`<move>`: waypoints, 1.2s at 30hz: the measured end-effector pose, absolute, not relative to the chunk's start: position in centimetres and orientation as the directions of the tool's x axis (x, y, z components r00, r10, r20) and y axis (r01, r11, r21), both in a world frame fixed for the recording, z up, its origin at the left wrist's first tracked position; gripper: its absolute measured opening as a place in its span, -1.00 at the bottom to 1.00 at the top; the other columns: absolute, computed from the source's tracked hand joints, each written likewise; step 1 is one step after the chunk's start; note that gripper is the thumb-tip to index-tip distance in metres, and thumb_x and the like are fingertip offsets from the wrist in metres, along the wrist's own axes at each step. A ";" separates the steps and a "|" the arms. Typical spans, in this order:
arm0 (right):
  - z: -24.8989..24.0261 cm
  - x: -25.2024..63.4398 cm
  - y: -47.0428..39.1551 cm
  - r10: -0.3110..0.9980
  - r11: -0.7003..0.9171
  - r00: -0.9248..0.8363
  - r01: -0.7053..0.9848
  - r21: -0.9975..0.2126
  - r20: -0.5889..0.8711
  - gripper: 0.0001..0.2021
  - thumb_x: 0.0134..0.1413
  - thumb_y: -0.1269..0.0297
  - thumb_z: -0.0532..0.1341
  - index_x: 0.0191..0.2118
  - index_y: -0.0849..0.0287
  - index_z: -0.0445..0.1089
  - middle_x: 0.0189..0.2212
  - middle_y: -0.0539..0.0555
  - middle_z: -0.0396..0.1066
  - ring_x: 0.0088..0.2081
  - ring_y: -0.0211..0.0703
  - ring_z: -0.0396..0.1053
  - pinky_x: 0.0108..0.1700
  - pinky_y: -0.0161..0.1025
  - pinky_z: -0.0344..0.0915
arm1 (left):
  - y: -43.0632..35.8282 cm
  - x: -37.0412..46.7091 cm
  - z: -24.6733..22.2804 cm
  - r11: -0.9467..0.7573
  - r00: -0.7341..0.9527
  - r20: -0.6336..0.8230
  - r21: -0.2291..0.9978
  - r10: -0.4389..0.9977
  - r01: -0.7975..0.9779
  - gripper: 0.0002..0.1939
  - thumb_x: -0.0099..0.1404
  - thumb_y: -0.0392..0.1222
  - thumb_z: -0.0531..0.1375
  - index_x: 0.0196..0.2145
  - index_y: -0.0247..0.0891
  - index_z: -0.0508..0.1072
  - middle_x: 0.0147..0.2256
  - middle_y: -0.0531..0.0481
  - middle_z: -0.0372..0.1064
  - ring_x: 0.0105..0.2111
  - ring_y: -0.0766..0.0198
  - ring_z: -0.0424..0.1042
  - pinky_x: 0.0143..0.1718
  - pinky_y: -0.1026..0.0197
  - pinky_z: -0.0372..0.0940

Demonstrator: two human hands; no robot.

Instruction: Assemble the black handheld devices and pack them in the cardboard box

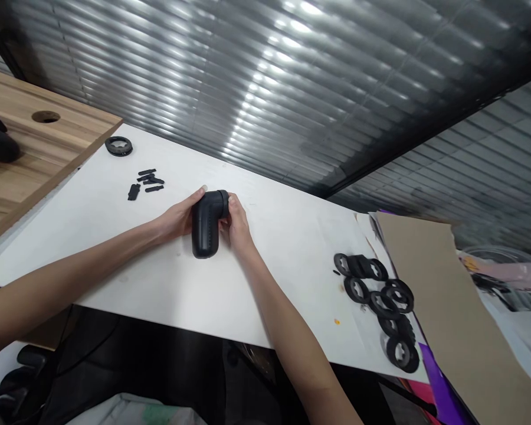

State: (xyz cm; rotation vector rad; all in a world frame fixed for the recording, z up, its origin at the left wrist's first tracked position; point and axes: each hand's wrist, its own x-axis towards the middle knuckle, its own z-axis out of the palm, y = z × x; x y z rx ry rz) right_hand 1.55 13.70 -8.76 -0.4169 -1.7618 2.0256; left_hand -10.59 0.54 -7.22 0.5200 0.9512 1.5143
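Over the middle of the white table I hold a black L-shaped plastic device, rounded at its lower end, with a round collar at its short upper end; its exact kind I cannot make out. My left hand grips its left side, thumb up near the top corner and fingers hidden behind the body. On the other side my right hand is closed around the collar end, its thumb resting near the rim. Some of the right fingers are hidden behind the device.
Several small flat black pieces and a black ring lie at the table's far left. Several black rings are heaped at the right, beside a cardboard sheet. A wooden board borders the left; corrugated metal rises behind.
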 end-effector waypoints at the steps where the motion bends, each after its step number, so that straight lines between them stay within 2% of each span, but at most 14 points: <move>1: -8.6 1.5 13.7 0.505 -0.101 -0.862 -0.113 -0.988 0.047 -0.26 0.12 -0.60 0.29 -0.01 0.03 0.33 -0.54 -0.18 0.22 -0.60 -0.28 0.21 -0.56 -0.29 0.17 | 0.5 -10.6 -7.3 0.054 -0.201 -0.211 0.805 0.957 -0.591 -0.21 0.41 0.49 0.33 0.05 -0.40 0.66 -0.18 -0.29 0.68 -0.09 -0.09 0.69 -0.04 0.08 0.53; 4: -8.2 1.6 13.8 0.527 -0.079 -0.848 -0.111 -0.991 0.052 -0.29 0.08 -0.60 0.32 -0.19 0.02 0.27 -0.54 -0.18 0.17 -0.61 -0.31 0.17 -0.57 -0.31 0.11 | 0.4 -10.3 -7.4 0.026 -0.221 -0.186 0.818 0.957 -0.574 -0.24 0.36 0.49 0.37 0.01 -0.35 0.65 -0.16 -0.26 0.68 -0.09 -0.07 0.68 -0.09 0.13 0.51; 7: -8.0 1.8 13.9 0.540 -0.073 -0.840 -0.111 -0.991 0.055 -0.26 0.01 -0.60 0.37 -0.28 0.00 0.17 -0.58 -0.22 0.08 -0.62 -0.34 0.10 -0.59 -0.34 0.03 | 0.2 -10.1 -7.2 -0.004 -0.225 -0.140 0.842 0.964 -0.539 -0.30 0.29 0.43 0.47 0.01 -0.28 0.62 -0.12 -0.20 0.68 -0.18 0.03 0.66 -0.18 0.17 0.47; 11: -8.2 1.9 14.1 0.545 -0.032 -0.837 -0.085 -0.996 0.053 -0.23 -0.02 -0.61 0.40 -0.31 -0.02 0.09 -0.62 -0.24 0.04 -0.66 -0.36 0.00 -0.64 -0.35 -0.04 | 0.2 -10.0 -6.8 0.006 -0.209 -0.135 0.852 0.969 -0.523 -0.43 0.36 0.33 0.45 -0.13 -0.29 0.61 -0.31 -0.12 0.62 -0.34 0.13 0.57 -0.23 0.17 0.45; 13: -8.3 1.8 14.2 0.544 -0.004 -0.837 -0.066 -0.998 0.053 -0.23 -0.01 -0.62 0.39 -0.32 -0.02 0.08 -0.64 -0.24 0.07 -0.68 -0.35 0.04 -0.67 -0.33 -0.05 | 0.3 -10.1 -6.7 0.011 -0.229 -0.156 0.847 0.961 -0.531 -0.50 0.38 0.27 0.45 -0.19 -0.29 0.59 -0.39 -0.09 0.56 -0.39 0.15 0.54 -0.31 0.20 0.44; 16: -8.5 1.6 14.2 0.539 0.022 -0.841 -0.050 -0.998 0.054 -0.25 0.03 -0.62 0.35 -0.35 -0.02 0.10 -0.67 -0.22 0.12 -0.71 -0.29 0.18 -0.69 -0.32 -0.05 | 0.3 -10.6 -6.5 0.091 -0.200 -0.246 0.815 0.948 -0.572 -0.57 0.40 0.18 0.42 -0.26 -0.31 0.59 -0.42 -0.14 0.55 -0.48 0.20 0.49 -0.46 0.25 0.38; 19: -8.5 1.4 14.2 0.547 0.013 -0.834 -0.071 -0.997 0.067 -0.28 0.09 -0.56 0.37 -0.38 0.00 0.12 -0.67 -0.20 0.19 -0.71 -0.33 0.16 -0.67 -0.34 -0.01 | 0.4 -11.3 -6.3 0.172 -0.112 -0.307 0.758 0.945 -0.629 -0.54 0.48 0.14 0.30 -0.33 -0.37 0.61 -0.45 -0.19 0.52 -0.56 0.23 0.44 -0.56 0.26 0.36; 24: -8.3 1.3 14.1 0.546 0.009 -0.834 -0.086 -0.996 0.077 -0.30 0.12 -0.50 0.39 -0.40 0.02 0.13 -0.70 -0.24 0.11 -0.68 -0.38 0.05 -0.61 -0.37 0.09 | 0.8 -12.3 -6.5 0.181 -0.016 -0.265 0.700 0.964 -0.691 -0.40 0.49 0.25 0.21 -0.37 -0.41 0.61 -0.48 -0.23 0.48 -0.69 0.20 0.37 -0.73 0.23 0.23; 29: -8.2 1.3 14.0 0.535 0.021 -0.840 -0.092 -0.995 0.089 -0.31 0.12 -0.51 0.39 -0.39 0.02 0.16 -0.69 -0.24 0.08 -0.66 -0.37 0.05 -0.58 -0.36 0.13 | 0.9 -12.5 -6.6 0.198 0.010 -0.289 0.631 0.957 -0.750 -0.37 0.54 0.26 0.12 -0.31 -0.41 0.61 -0.48 -0.22 0.49 -0.71 0.22 0.35 -0.75 0.25 0.20; 36: -8.0 1.5 14.0 0.526 0.018 -0.845 -0.102 -0.995 0.096 -0.35 0.16 -0.46 0.39 -0.36 0.01 0.17 -0.69 -0.24 0.11 -0.65 -0.35 0.08 -0.55 -0.34 0.12 | 0.8 -12.3 -6.2 0.170 -0.020 -0.280 0.636 0.960 -0.752 -0.33 0.58 0.26 0.03 -0.32 -0.39 0.60 -0.49 -0.20 0.47 -0.72 0.23 0.33 -0.76 0.26 0.16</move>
